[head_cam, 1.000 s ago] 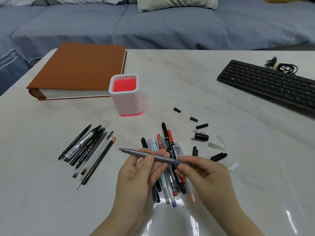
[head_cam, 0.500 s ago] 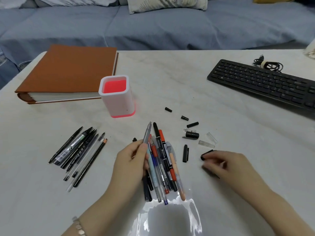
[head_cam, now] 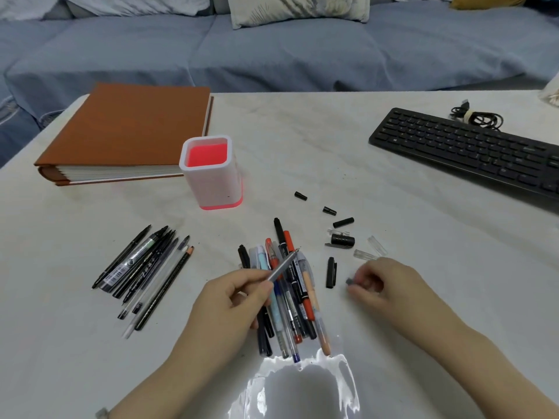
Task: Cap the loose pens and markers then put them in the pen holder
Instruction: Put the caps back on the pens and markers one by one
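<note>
Holding the grey pen (head_cam: 284, 264) pinched in the left hand (head_cam: 236, 300), tip up-right at frame centre; right hand (head_cam: 393, 285) fingers curl on a small dark cap (head_cam: 349, 281). Risk: the cap maybe is the wrong one (several look alike) or slips btw the fingers. Pen holder (head_cam: 211, 173) stands upper left of centre.

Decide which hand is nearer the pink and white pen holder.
Left. The left hand, holding a grey pen, is in front of the pen holder; the right hand, pinching a cap, sits farther right.
</note>
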